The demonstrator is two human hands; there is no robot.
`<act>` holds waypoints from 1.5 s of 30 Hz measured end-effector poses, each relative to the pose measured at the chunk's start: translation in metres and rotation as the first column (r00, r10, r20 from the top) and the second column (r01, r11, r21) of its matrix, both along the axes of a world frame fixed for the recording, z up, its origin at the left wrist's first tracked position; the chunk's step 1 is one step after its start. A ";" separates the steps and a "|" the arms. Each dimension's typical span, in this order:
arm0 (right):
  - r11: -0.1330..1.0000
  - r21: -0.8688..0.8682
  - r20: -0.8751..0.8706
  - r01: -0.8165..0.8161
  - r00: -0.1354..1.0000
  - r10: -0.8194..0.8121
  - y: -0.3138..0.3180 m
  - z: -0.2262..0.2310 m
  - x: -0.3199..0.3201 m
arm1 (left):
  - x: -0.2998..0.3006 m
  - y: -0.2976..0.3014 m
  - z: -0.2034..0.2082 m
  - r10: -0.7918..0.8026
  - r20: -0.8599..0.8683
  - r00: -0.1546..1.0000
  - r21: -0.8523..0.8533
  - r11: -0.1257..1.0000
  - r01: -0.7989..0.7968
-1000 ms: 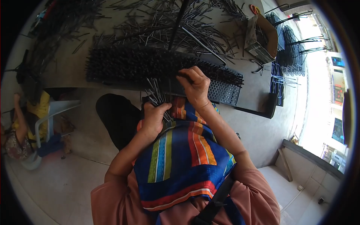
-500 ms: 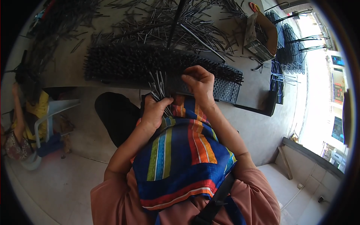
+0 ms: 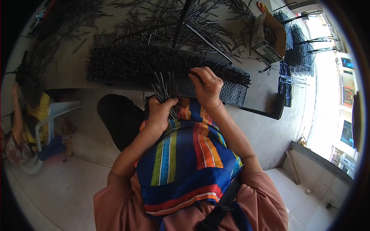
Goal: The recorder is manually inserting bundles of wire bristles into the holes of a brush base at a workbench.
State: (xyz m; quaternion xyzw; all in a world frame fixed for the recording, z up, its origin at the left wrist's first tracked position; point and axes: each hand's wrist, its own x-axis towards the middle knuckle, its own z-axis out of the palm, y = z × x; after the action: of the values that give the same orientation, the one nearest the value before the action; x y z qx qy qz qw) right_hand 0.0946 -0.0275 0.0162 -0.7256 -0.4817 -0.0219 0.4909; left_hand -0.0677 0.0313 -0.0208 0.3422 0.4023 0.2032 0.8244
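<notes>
A bunch of thin dark rods (image 3: 165, 85) fans upward out of my left hand (image 3: 158, 113), whose thumb and fingers are wrapped round it above my lap. My right hand (image 3: 208, 86) is at the near edge of a long perforated rack (image 3: 236, 91). Its fingers are pinched together, and whatever is between them is too small or hidden to make out. Dark upright pieces (image 3: 131, 63) fill most of the rack densely. At the right end, bare holes show beside my right hand.
Loose dark rods (image 3: 154, 23) lie heaped behind the rack, with a dark metal post among them. An open box (image 3: 266, 40), orange-handled scissors (image 3: 262, 7) and wire racks (image 3: 298, 50) stand at the right. Another person's arm (image 3: 17, 111) and a chair (image 3: 48, 123) are at the left.
My right hand has shifted slightly right, and its fingers now bend over more at the rack. My left hand stays nearly in place with its rods, which have tilted a little.
</notes>
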 end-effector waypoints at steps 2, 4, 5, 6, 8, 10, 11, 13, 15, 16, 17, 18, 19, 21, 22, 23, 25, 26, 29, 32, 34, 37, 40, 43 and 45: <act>1.000 0.007 0.011 -0.021 1.000 0.021 0.000 0.001 -0.001 | 0.001 0.000 0.002 -0.004 0.004 1.000 0.005 1.000 0.004; 1.000 -0.009 0.006 -0.025 1.000 0.025 -0.001 -0.001 0.001 | 0.001 0.000 0.003 -0.007 0.007 1.000 0.012 1.000 0.007; 0.999 -0.026 -0.002 -0.029 1.000 0.029 -0.001 -0.002 0.001 | 0.001 0.000 0.003 -0.026 0.015 1.000 0.006 1.000 0.026; 0.999 -0.025 -0.001 -0.030 1.000 0.030 -0.001 -0.003 0.001 | 0.000 -0.001 0.004 -0.046 0.024 0.999 0.000 0.999 0.046; 0.982 -0.187 0.178 -0.021 0.982 0.055 -0.003 -0.004 -0.001 | 0.002 -0.002 0.010 -0.037 0.042 0.998 0.002 0.999 0.037; 0.972 -0.233 0.198 -0.015 0.978 0.063 -0.005 -0.003 -0.004 | 0.004 -0.003 0.018 -0.032 0.061 0.998 0.004 0.999 0.032; 0.961 -0.278 0.214 -0.012 0.974 0.074 -0.006 -0.003 -0.006 | 0.004 -0.003 0.022 -0.059 0.073 0.996 -0.024 0.998 0.061; 0.975 -0.219 0.199 -0.024 0.978 0.069 -0.011 -0.004 -0.007 | 0.004 -0.003 0.024 -0.090 0.086 0.992 -0.051 0.994 0.095; 0.986 -0.161 0.183 -0.036 0.981 0.066 -0.013 0.006 -0.006 | 0.002 -0.004 0.025 -0.184 0.109 0.977 -0.104 0.975 0.195; 0.972 -0.214 -0.126 -0.096 0.990 0.070 -0.014 0.013 -0.004 | 0.001 -0.004 0.026 -0.187 0.109 0.976 -0.104 0.975 0.198; 0.956 -0.246 -0.421 -0.163 0.906 0.046 -0.016 0.021 -0.003 | 0.001 -0.005 0.030 -0.267 0.165 0.949 -0.105 0.952 0.287; 0.956 -0.249 -0.419 -0.153 0.907 0.036 -0.016 0.022 -0.002 | 0.002 -0.007 0.032 -0.345 0.220 0.912 -0.101 0.922 0.373; 0.953 -0.168 -0.620 -0.252 0.779 0.097 -0.013 0.021 0.000 | 0.004 -0.009 0.032 -0.352 0.223 0.909 -0.104 0.918 0.382; 0.870 -0.148 -0.758 -0.471 0.619 0.207 -0.009 0.022 0.006 | 0.006 -0.011 0.029 -0.416 0.232 0.879 -0.078 0.893 0.444; 0.870 -0.147 -0.759 -0.471 0.618 0.206 -0.011 0.020 0.005 | 0.006 -0.010 0.028 -0.417 0.231 0.879 -0.078 0.893 0.444; 0.799 -0.206 -0.724 -0.565 0.637 0.264 -0.014 0.018 0.005 | 0.006 -0.010 0.027 -0.404 0.274 0.873 -0.121 0.886 0.448; 0.718 -0.255 -0.724 -0.648 0.620 0.302 -0.018 0.016 0.005 | 0.009 -0.010 0.027 -0.389 0.315 0.866 -0.164 0.876 0.454; 0.719 -0.253 -0.725 -0.647 0.619 0.301 -0.018 0.013 0.002 | 0.009 -0.011 0.029 -0.365 0.276 0.889 -0.204 0.882 0.425; 0.902 -0.037 -0.820 -0.431 0.528 0.219 -0.019 0.005 -0.005 | 0.011 -0.011 0.031 -0.295 0.191 0.936 -0.259 0.905 0.338; 0.983 -0.083 -0.902 -0.162 0.432 -0.005 -0.030 0.001 0.000 | 0.011 -0.009 0.029 -0.209 0.150 0.966 -0.280 0.928 0.244; 0.886 -0.276 -0.848 -0.372 0.528 -0.043 -0.042 0.002 -0.002 | 0.008 -0.007 0.026 -0.172 0.151 0.973 -0.292 0.933 0.210; 0.928 -0.247 -0.839 -0.281 0.541 -0.059 -0.048 0.001 -0.014 | 0.012 -0.007 0.027 -0.251 0.155 0.956 -0.198 0.940 0.279; 0.955 -0.210 -0.879 -0.210 0.468 -0.091 -0.044 -0.003 -0.018 | 0.013 -0.006 0.026 -0.198 0.091 0.976 -0.192 0.958 0.212; 0.949 -0.207 -0.917 -0.240 0.384 -0.103 -0.042 0.006 -0.016 | 0.010 -0.003 0.023 -0.238 0.041 0.970 -0.112 0.964 0.241; 0.927 -0.215 -0.931 -0.307 0.350 -0.100 -0.041 0.006 -0.013 | 0.012 0.000 0.023 -0.276 0.067 0.959 -0.095 0.955 0.282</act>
State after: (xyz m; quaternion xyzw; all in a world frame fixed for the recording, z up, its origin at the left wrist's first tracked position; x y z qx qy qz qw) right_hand 0.0813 -0.0685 0.0225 -0.6514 -0.1590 0.5114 0.5375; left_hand -0.0558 0.0316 0.0019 0.3470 0.3378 0.0728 0.8719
